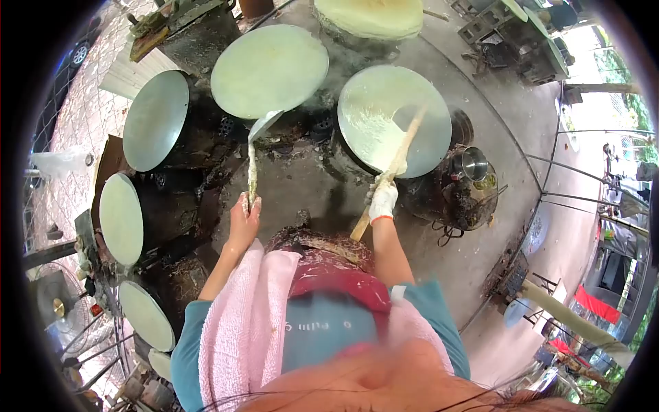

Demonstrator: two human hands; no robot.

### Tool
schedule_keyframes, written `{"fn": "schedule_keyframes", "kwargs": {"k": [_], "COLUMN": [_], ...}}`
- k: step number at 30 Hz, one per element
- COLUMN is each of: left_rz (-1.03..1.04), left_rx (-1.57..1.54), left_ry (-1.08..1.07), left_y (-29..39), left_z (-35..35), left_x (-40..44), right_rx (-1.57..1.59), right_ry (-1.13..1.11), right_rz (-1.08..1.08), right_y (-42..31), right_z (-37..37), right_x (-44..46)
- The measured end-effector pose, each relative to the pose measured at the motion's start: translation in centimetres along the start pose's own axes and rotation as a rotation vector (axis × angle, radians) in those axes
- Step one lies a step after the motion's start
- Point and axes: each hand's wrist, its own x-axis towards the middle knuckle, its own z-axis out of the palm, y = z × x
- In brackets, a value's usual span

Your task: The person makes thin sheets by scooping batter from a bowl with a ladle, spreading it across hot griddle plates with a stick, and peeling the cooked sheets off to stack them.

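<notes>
My left hand (244,221) is bare and closed around the batter-smeared handle of a ladle (252,165). The ladle's pale head, seen side-on, is at the near rim of a large round pan (270,72) coated with a pale green-white layer. In a white glove, my right hand (383,199) grips a long wooden paddle (400,152). The paddle's broad end lies over a second round pan (364,96), where wet white batter is streaked across the surface. Whether the paddle presses on the batter I cannot tell.
More round pans curve along the left, including a tilted grey one (156,120) and a pale one (121,218). Another coated pan (371,15) sits at the far side. A metal pot (473,163) stands on a sooty stove at right. A fan (58,305) is far left.
</notes>
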Motion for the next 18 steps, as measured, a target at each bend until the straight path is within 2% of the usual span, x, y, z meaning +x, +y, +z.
{"fn": "schedule_keyframes", "kwargs": {"k": [1,3,4,5,7,9,11,14,15,17,18], "left_rz": [-0.012,-0.001,-0.022,-0.041,-0.129,-0.177,-0.181,-0.332,-0.331,-0.334,-0.354], "left_rx": [-0.001,-0.026,-0.039,-0.051,-0.180,-0.259,-0.308,-0.417,-0.431,-0.455,-0.459], "left_ry": [0.013,0.080,0.095,0.108,0.106,0.096,0.095,0.074,0.085,0.104,0.112], "left_y": [-0.2,0.1,0.5,0.8,0.5,0.3,0.5,2.8,3.1,3.7,4.1], "left_z": [-0.1,0.3,0.5,0.8,1.6,2.5,3.6,4.8,5.4,6.5,7.0], "left_x": [-0.5,-1.3,-1.6,-2.0,-2.4,-2.9,-3.2,-3.9,-4.1,-4.7,-4.9], "right_rx": [0.048,-0.115,-0.448,-0.850,-0.962,-0.958,-0.905,-0.440,-0.634,-1.179,-1.215], "right_ry": [-0.032,-0.142,-0.231,-0.137,-0.003,0.100,0.128,-0.124,-0.227,-0.221,-0.206], "right_rz": [-0.011,0.003,-0.203,-0.585,-0.475,-0.565,-0.548,-0.131,-0.182,-0.532,-0.446], "right_y": [-0.4,-1.1,2.0,5.6,1.1,-0.3,-1.1,-5.0,-6.0,-1.5,-2.4], "right_z": [0.1,0.8,-0.1,-1.4,-3.2,-6.4,-8.6,-7.5,-7.5,-9.4,-10.3], "right_x": [-0.3,-2.2,0.3,4.1,1.6,4.0,7.5,2.4,0.3,2.6,2.4]}}
